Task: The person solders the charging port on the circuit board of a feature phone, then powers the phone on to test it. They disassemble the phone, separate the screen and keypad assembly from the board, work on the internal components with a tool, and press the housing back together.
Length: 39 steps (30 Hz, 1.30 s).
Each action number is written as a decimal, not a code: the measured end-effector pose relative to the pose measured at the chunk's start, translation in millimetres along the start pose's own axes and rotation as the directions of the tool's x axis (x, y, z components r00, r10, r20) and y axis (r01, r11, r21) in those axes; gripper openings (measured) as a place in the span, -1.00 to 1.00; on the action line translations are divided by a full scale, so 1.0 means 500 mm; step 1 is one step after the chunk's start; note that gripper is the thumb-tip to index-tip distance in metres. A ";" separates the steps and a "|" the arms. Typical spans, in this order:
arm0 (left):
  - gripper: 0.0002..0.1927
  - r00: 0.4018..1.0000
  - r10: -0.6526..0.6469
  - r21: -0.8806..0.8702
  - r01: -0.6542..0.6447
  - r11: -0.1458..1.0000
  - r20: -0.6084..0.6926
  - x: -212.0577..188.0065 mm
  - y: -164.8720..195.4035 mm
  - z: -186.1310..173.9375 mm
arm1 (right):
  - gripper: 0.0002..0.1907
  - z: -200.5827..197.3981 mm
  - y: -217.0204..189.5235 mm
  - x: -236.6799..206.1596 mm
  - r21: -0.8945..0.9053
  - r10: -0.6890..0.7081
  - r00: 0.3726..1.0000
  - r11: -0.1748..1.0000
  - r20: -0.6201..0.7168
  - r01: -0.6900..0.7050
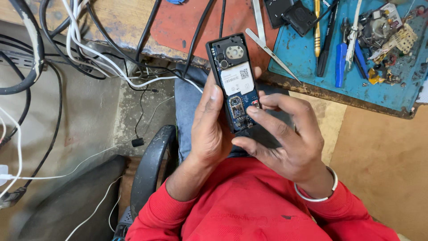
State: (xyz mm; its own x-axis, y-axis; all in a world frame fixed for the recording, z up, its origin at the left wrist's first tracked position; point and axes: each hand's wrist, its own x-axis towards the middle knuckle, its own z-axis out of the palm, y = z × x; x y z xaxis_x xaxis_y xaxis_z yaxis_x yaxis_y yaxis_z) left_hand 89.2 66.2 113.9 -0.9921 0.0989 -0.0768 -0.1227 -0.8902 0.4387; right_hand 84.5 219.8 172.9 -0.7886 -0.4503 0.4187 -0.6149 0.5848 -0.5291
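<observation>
A small black phone (pixel 235 76) with its back cover off shows a blue circuit board and a white label. My left hand (pixel 209 129) grips it along its left side, thumb on the edge, holding it upright over my lap. My right hand (pixel 285 134) is at the phone's lower right; its fingertips press on the card slot area near the bottom of the board, and its thumb sits under the phone's lower end. A silver bangle (pixel 318 196) is on my right wrist. Red sleeves cover both forearms.
A worn wooden bench (pixel 116 22) runs across the top, with a red mat (pixel 178 24) and a blue mat (pixel 307 58). Tweezers (pixel 267 44), screwdrivers, pens and several loose phone parts lie there. Cables (pixel 89 53) hang at the left. A black chair arm (pixel 151 165) is beside my left elbow.
</observation>
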 end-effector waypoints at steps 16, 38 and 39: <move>-0.36 0.999 0.040 -0.004 -0.040 0.999 0.021 0.012 -0.022 -0.018 | -0.74 -0.025 0.021 0.028 -0.025 -0.115 0.988 0.993 0.104 0.118; -0.07 0.987 0.158 0.152 -0.156 0.976 -0.003 0.009 -0.045 -0.040 | -0.66 -0.027 0.003 0.044 0.326 0.267 0.954 0.897 0.138 -0.298; -0.07 0.987 0.164 0.166 -0.162 0.973 0.002 0.008 -0.046 -0.043 | -0.65 -0.024 0.004 0.040 0.434 0.338 0.929 0.822 0.148 -0.368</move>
State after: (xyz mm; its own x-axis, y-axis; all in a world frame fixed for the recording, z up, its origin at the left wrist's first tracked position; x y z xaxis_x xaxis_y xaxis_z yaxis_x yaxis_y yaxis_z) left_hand 88.9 77.7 84.4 -0.9989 -0.0473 -0.0026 0.0367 -0.8080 0.5880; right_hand 67.4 220.1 188.9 -0.9416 -0.3212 0.1009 -0.2182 0.3538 -0.9095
